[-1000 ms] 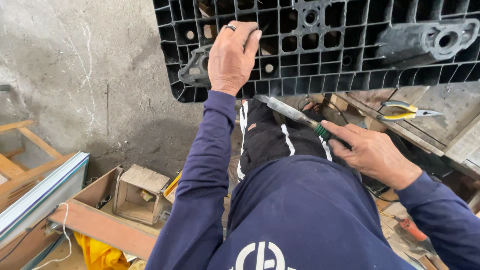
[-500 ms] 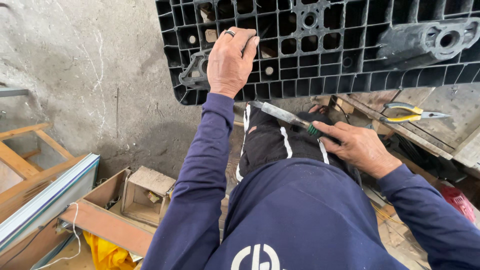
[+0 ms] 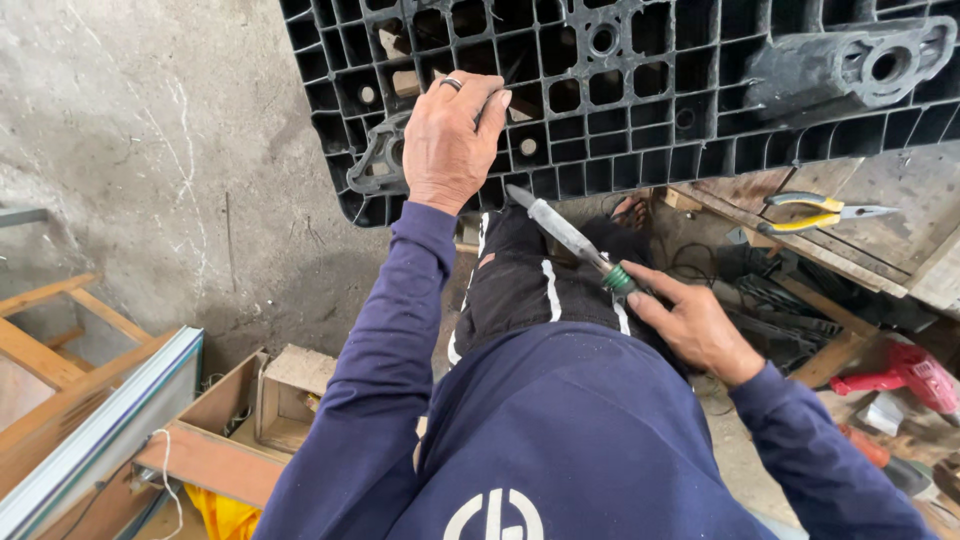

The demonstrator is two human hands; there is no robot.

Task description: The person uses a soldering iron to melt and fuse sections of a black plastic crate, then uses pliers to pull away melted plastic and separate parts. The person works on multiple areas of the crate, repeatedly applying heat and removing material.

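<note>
Overhead, my left hand (image 3: 450, 140) grips edge of black ribbed plastic pallet (image 3: 640, 90), fingers curled into grid cell. Right hand (image 3: 695, 325) closed around green-collared chisel (image 3: 565, 235), blade tip near pallet's lower rim. Open wooden box (image 3: 290, 400) lower left, contents unclear. Yellow-handled pliers (image 3: 825, 213) on worktop (image 3: 890, 240). Red tool (image 3: 905, 370) cut off at right edge.

Left hand (image 3: 449, 140) on ribbed panel (image 3: 640, 90), chisel (image 3: 570, 238) in right hand (image 3: 695, 325) below it, pliers (image 3: 820, 212) on bench (image 3: 900, 230) right.

black ribbed plastic panel (image 3: 640, 90) propped up; green-handled chisel (image 3: 570, 238) angled toward its edge
</note>
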